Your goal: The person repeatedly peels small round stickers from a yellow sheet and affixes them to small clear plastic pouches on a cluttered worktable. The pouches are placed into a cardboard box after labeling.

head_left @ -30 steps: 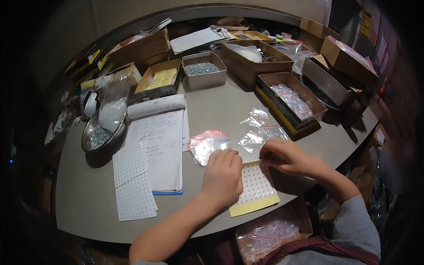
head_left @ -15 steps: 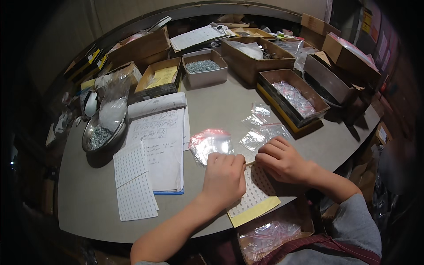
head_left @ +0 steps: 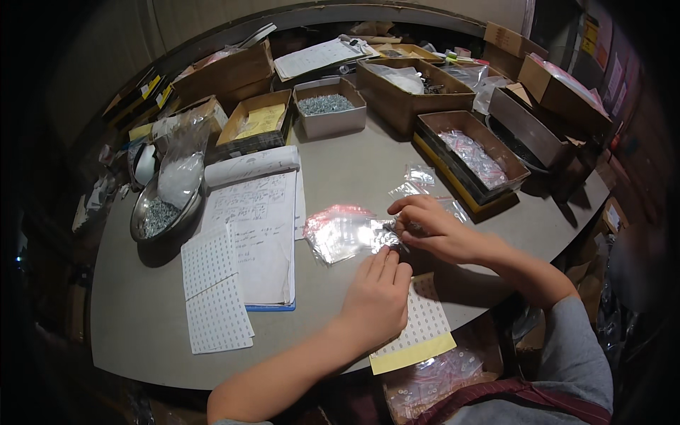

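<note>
The fingertips of my left hand [head_left: 377, 294] are pressed together on the right edge of a pile of clear small zip bags [head_left: 340, 234] with red strips. Above it, my right hand [head_left: 440, 231] curls its fingers in a pinch over the same edge; what is in them is too small to make out. A sheet of small printed labels [head_left: 426, 312] with a yellow border lies partly under my left hand, over the table's front edge. Beyond my right hand, several filled zip bags [head_left: 419, 175] lie on the table, partly hidden by it.
A clipboard with papers [head_left: 262, 241] and more label sheets [head_left: 216, 312] lie at left, beside a metal bowl of screws [head_left: 159, 218]. Boxes of small hardware [head_left: 327, 106] line the back. A box of filled bags [head_left: 471, 159] stands right; another open box [head_left: 439, 375] sits below the front edge.
Both hands have left the top of the label sheet. My right hand moved up and left to the bag pile, and my left fingertips shifted right onto its edge.
</note>
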Tool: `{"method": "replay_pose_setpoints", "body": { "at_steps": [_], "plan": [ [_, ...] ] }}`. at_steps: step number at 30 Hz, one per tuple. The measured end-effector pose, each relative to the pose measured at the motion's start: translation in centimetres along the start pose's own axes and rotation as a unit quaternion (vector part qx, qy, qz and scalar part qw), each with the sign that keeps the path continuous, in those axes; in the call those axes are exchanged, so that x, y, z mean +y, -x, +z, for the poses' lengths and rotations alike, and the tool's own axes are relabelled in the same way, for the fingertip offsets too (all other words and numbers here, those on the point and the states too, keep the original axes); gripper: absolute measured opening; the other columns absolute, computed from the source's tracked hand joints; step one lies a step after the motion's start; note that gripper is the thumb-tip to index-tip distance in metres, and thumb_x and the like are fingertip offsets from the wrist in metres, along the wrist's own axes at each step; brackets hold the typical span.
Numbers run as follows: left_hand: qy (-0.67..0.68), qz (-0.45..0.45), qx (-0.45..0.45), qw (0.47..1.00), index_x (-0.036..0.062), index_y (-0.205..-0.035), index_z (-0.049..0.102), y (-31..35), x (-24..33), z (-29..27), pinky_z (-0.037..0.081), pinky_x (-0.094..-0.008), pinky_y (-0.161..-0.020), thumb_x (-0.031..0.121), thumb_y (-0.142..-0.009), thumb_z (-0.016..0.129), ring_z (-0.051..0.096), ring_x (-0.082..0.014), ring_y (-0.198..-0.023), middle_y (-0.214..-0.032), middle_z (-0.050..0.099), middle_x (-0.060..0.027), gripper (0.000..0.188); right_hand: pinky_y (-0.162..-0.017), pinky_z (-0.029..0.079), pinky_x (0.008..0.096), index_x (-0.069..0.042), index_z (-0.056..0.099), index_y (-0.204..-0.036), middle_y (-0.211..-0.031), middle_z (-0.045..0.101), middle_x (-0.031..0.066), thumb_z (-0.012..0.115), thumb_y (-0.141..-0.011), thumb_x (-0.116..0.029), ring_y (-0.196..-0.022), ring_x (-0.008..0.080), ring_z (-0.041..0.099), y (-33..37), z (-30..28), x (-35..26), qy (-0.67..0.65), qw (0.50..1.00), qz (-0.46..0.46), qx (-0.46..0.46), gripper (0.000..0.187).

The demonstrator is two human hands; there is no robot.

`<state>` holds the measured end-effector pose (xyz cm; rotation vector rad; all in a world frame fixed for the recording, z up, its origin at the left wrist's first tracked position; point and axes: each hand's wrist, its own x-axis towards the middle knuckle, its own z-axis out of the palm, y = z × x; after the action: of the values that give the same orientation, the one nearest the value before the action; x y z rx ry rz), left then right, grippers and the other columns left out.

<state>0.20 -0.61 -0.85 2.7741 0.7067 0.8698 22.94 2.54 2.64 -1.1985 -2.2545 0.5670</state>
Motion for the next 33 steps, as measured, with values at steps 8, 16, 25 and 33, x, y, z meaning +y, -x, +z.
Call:
{"method": "replay_pose_setpoints", "body": {
  "at_steps": [8,16,25,33],
  "plan": [
    [0.007,-0.001,-0.012,1.000,-0.0085,-0.103,0.058,0.0,0.1,-0.1,0.044,-0.0483,-0.108,0.006,-0.075,0.065,0.060,-0.0467,-0.119,-0.117,0.063,-0.0343,0.032,-0.111,0.039,0.0523,-0.001,0.059,-0.103,-0.132,0.057,0.0181,0.071,-0.090,-0.010,-0.135,0.0414,0.043,-2.6,3.8,2.2,0.224,0.970,-0.080,0.056,0.020],
    [0.040,-0.019,0.041,0.998,-0.0064,-0.103,0.060,0.0,-0.6,-0.1,0.047,-0.0454,-0.099,0.004,-0.084,0.065,0.061,-0.0408,-0.112,-0.117,0.064,-0.0266,0.022,-0.112,0.036,0.0467,-0.004,0.057,-0.116,-0.128,0.053,0.0185,0.083,-0.079,-0.017,-0.130,0.0402,0.043,-1.8,-1.4,2.2,0.236,0.969,0.042,0.060,0.048],
    [0.137,-0.089,0.066,0.984,0.0021,-0.108,0.064,-0.8,-1.4,-1.5,0.051,-0.0434,-0.080,0.013,-0.093,0.068,0.065,-0.0369,-0.092,-0.097,0.068,-0.0162,0.019,-0.091,0.053,0.0333,-0.004,0.061,-0.123,-0.108,0.067,0.0072,0.079,-0.093,-0.017,-0.102,0.0142,0.066,4.3,-0.1,-1.9,-0.230,0.961,0.139,-0.062,0.037],
    [0.498,-0.323,0.034,0.804,-0.0062,-0.120,0.060,-1.5,-1.4,-2.2,0.058,-0.0307,-0.081,0.007,-0.096,0.072,0.071,-0.0168,-0.096,-0.104,0.072,-0.0166,0.030,-0.087,0.055,0.0287,-0.004,0.058,-0.119,-0.106,0.067,0.0048,0.075,-0.095,-0.010,-0.100,0.0121,0.066,5.7,-0.7,-1.2,-0.427,0.877,0.191,0.107,0.030]
  ]
}}
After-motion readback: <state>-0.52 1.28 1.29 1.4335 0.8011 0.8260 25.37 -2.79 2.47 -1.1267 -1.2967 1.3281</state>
